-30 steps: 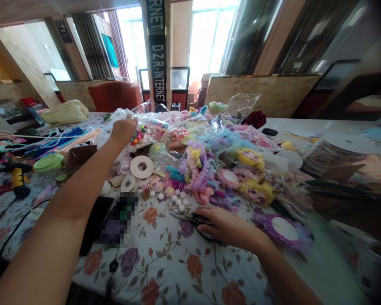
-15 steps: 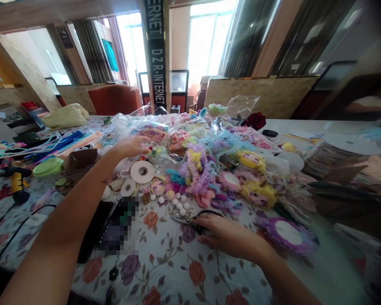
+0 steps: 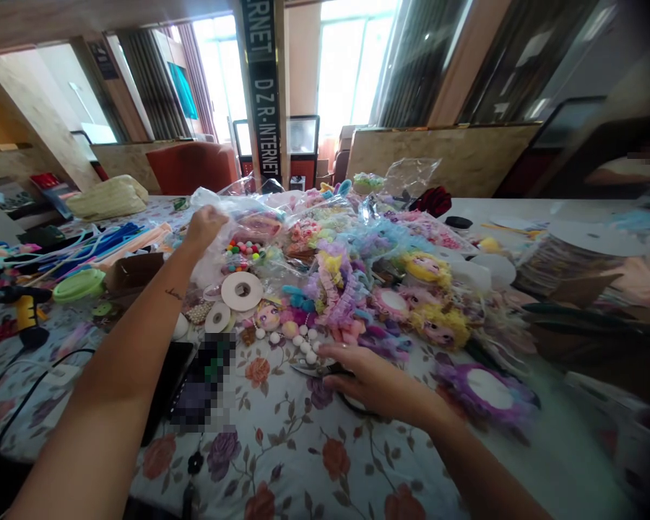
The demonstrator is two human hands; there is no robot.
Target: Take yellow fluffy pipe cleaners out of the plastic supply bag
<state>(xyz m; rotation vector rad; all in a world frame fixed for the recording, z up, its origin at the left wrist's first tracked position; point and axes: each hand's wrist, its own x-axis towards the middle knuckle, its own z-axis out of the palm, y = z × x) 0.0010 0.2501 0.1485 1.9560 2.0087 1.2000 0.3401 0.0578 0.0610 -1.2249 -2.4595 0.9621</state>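
Observation:
At the left of the pile, my left hand [image 3: 209,225] is closed on the edge of a clear plastic bag [image 3: 206,260]. Small colourful pompoms [image 3: 243,249] show beside the bag. My right hand [image 3: 365,379] lies low over a pair of scissors [image 3: 308,370], its thumb and fingers apart. The blades point left on the cloth, and a dark handle loop shows under the palm. White beads [image 3: 306,347] lie just beyond its fingertips. Near them are a doll face [image 3: 267,316] and a white ribbon roll [image 3: 242,291].
Yellow-haired doll heads [image 3: 438,328] and a purple ruffled piece [image 3: 487,390] lie right of the pile. A phone [image 3: 203,383] rests on the floral tablecloth [image 3: 282,440]. At left are a yellow-and-black glue gun [image 3: 28,318], a cable and a green container [image 3: 79,287].
My left hand has moved left and closed on the plastic bag, uncovering the pompoms. My right hand has shifted slightly up and left over the scissors, whose blades stay put.

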